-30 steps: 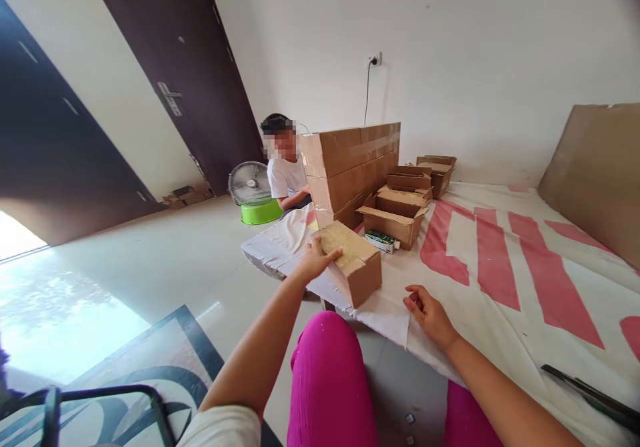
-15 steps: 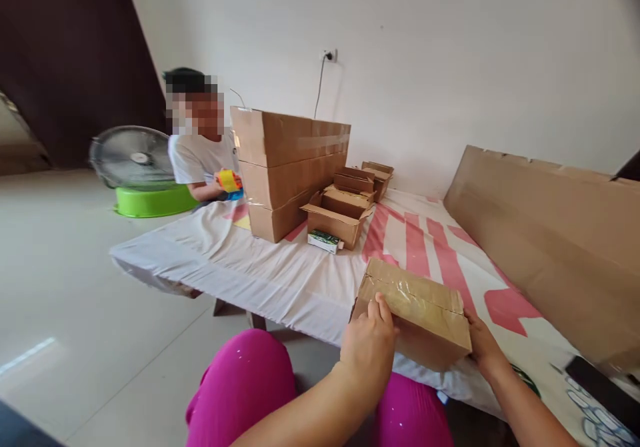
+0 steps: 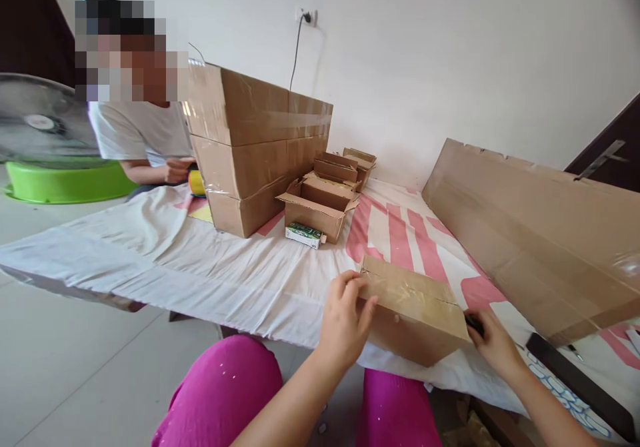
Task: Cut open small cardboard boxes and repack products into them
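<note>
White wall [image 3: 425, 67] closes off the room behind a cloth-covered surface [image 3: 240, 300], with the floor showing to the left. At the near edge, a closed, taped cardboard box [image 3: 417, 293] sits between the left grip [image 3: 345, 317] and the right grip [image 3: 493, 347]. Half a second ago the left grip lay bunched on the box's near upper edge; now it has shifted to the left end, loosely wide, thumb apart from the fingers. On the other end, the right grip is narrow and holds a small dark object [image 3: 475, 325] against or just beside the cardboard; that object was not visible in its fingers earlier.

Beyond the left grip stand open cartons [image 3: 313, 213], a small green-and-white box [image 3: 304, 235] in front of the nearest. Farther left of that grip, a tall stack of sealed boxes [image 3: 260, 160] partly hides a person in a white shirt [image 3: 145, 130], whose yellow item [image 3: 197, 183] is now lower than before. Past them are a fan [image 3: 45, 123] and a green tub [image 3: 70, 180]. Beyond the right grip leans a large cardboard sheet [image 3: 530, 247], while a black bar [image 3: 580, 383] lies just right of its forearm.
</note>
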Tool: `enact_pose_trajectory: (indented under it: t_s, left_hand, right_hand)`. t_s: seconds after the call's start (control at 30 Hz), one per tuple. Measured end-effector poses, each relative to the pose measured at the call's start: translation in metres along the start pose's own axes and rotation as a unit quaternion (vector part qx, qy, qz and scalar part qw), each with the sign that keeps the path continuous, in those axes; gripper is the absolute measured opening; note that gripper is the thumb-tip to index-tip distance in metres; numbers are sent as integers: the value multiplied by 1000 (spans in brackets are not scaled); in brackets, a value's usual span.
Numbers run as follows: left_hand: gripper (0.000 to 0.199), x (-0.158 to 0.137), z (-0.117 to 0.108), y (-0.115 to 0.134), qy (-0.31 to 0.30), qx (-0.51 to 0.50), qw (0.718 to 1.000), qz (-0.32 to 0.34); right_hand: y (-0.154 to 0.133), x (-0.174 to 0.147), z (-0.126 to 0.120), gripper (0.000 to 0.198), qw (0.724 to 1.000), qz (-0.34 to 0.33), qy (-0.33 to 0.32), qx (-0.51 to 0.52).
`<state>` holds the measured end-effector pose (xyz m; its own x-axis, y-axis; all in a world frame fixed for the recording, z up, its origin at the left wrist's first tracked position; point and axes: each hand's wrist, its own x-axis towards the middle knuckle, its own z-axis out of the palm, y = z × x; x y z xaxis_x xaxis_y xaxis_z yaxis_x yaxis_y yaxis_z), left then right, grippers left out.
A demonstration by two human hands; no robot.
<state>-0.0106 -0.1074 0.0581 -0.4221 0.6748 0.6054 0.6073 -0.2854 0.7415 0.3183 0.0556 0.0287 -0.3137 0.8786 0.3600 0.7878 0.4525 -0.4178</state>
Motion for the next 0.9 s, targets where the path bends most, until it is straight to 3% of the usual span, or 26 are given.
enact_pose_trajectory:
  t_s: [0.1, 0.17, 0.23, 0.3, 0.37, 0.47, 0.6, 0.73, 0.9]
  left_hand:
    - [25, 7, 3, -15, -7, -91, 993, -72]
    - [26, 9, 6, -19, -20, -121, 989, -88]
    - [25, 10, 9, -19, -10, -135, 987, -87]
    - [20, 10, 13, -17, 15, -148, 985, -90]
    - [13, 10, 17, -16, 46, -163, 980, -101]
    - [11, 10, 24, -16, 81, -173, 976, -108]
    - [11, 10, 28, -17, 90, -176, 975, -99]
    - [10, 9, 27, -18, 94, -177, 976, -86]
    - [9, 8, 26, -17, 95, -173, 978, -69]
  right_hand:
    - [-23, 28, -30, 45, 994, 42, 99, 24]
    - [-54, 44, -50, 48, 993, 24, 111, 41]
    - [-95, 56, -63, 45, 996, -43, 72, 40]
    - [-139, 64, -66, 40, 990, -141, -17, 3]
    - [-178, 71, -61, 36, 970, -214, -105, -46]
    - [-218, 78, -44, 32, 932, -280, -185, -140]
    - [-246, 82, -23, 25, 896, -326, -215, -210]
    - [-259, 80, -19, 30, 871, -370, -225, -231]
    - [-257, 75, -29, 24, 876, -360, -235, -220]
